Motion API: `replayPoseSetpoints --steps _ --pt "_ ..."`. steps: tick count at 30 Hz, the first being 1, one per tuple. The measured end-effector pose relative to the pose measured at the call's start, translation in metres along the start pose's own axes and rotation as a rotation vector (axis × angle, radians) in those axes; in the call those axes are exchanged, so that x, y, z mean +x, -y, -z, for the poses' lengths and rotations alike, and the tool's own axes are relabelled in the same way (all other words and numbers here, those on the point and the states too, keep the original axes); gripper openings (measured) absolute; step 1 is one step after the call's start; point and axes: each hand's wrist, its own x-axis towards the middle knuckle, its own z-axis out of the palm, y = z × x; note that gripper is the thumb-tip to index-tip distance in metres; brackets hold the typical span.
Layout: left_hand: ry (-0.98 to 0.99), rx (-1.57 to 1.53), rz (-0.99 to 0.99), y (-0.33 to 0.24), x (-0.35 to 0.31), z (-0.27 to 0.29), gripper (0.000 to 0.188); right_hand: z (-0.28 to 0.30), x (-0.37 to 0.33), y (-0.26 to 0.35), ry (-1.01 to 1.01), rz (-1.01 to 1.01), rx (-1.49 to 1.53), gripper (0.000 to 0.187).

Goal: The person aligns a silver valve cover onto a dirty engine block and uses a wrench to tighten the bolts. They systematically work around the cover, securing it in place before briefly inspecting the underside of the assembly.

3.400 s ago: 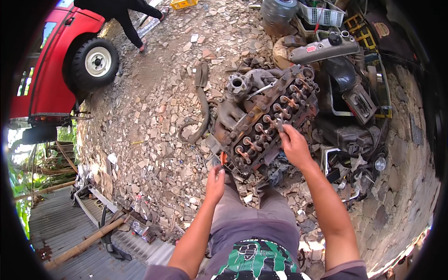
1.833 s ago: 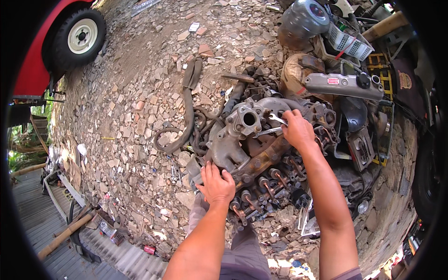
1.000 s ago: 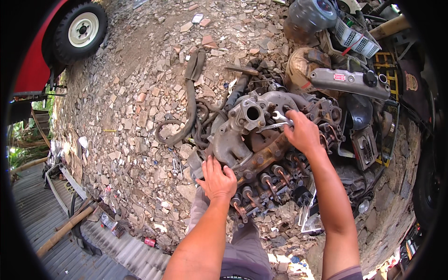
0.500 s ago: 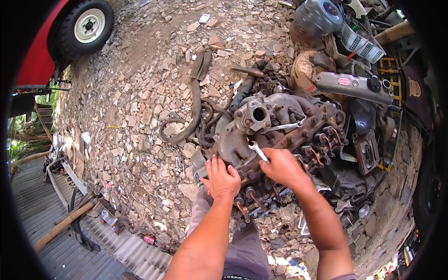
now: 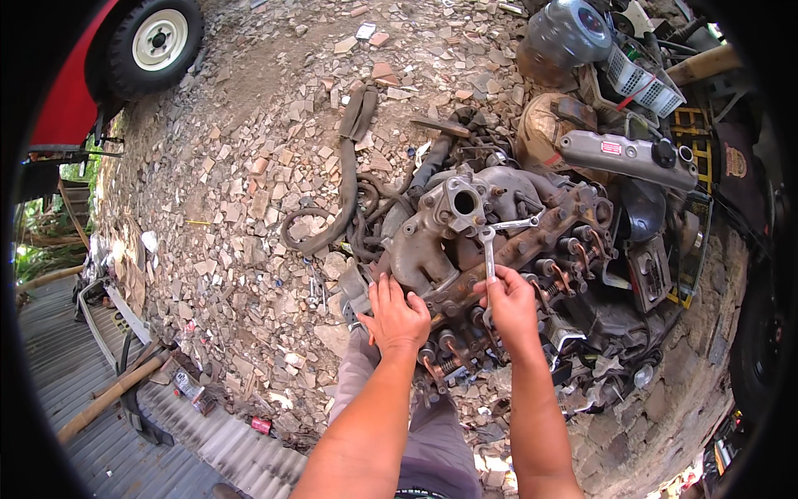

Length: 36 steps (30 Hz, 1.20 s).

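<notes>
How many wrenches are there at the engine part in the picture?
2. A held wrench is in the right hand; a loose wrench lies at the manifold, close to its round opening. More may be hidden.

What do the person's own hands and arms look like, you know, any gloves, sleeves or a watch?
The left hand and right hand are both bare, without gloves. The left forearm and right forearm are uncovered too, with no sleeve, watch or wristband that I can make out.
</notes>
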Motion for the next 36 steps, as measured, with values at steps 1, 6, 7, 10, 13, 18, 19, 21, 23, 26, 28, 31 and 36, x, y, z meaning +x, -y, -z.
replayPoseSetpoints --steps 1,6,7,10,13,18,19,21,23,26,28,31,36 --pt "-0.015 -0.011 -0.001 0.001 0.0 -0.001 0.056 0.002 0.003 0.006 0.038 -0.098 0.175 0.023" --pt "0.034 0.01 0.005 -0.003 0.002 0.001 0.057 -0.031 0.012 -0.004 0.183 -0.314 0.522 0.021" --pt "0.04 0.005 0.004 -0.003 0.001 0.002 0.057 -0.038 0.016 -0.006 0.223 -0.341 0.526 0.02" --pt "0.057 0.0 0.005 -0.002 0.001 0.004 0.059 -0.054 0.025 -0.008 0.255 -0.372 0.466 0.021" --pt "0.051 0.0 -0.004 0.0 0.0 0.003 0.059 -0.06 0.026 -0.007 0.244 -0.422 0.303 0.028" --pt "-0.011 0.01 0.003 0.004 0.001 -0.007 0.059 -0.039 0.019 0.032 0.241 -0.198 -0.31 0.031" --pt "-0.01 0.004 0.001 0.004 0.002 -0.005 0.06 -0.031 0.026 0.039 0.14 -0.01 -0.535 0.024" --pt "-0.005 -0.01 -0.007 0.002 0.001 -0.003 0.06 -0.011 0.052 0.034 -0.176 0.391 -0.876 0.022" --pt "-0.014 -0.008 -0.015 0.002 0.001 -0.004 0.06 0.004 0.071 0.034 -0.268 0.454 -1.117 0.022" --pt "-0.016 -0.014 -0.017 0.001 0.001 -0.004 0.059 0.015 0.09 0.035 -0.203 0.423 -1.379 0.017" --pt "-0.012 -0.019 -0.009 0.002 0.001 -0.003 0.059 0.016 0.096 0.037 -0.15 0.403 -1.484 0.016" --pt "-0.007 -0.024 -0.011 0.001 0.002 -0.003 0.06 0.013 0.101 0.037 -0.113 0.428 -1.544 0.015" --pt "-0.009 -0.023 -0.013 0.001 0.002 -0.004 0.06 0.023 0.104 0.048 0.08 0.604 -1.63 0.013"
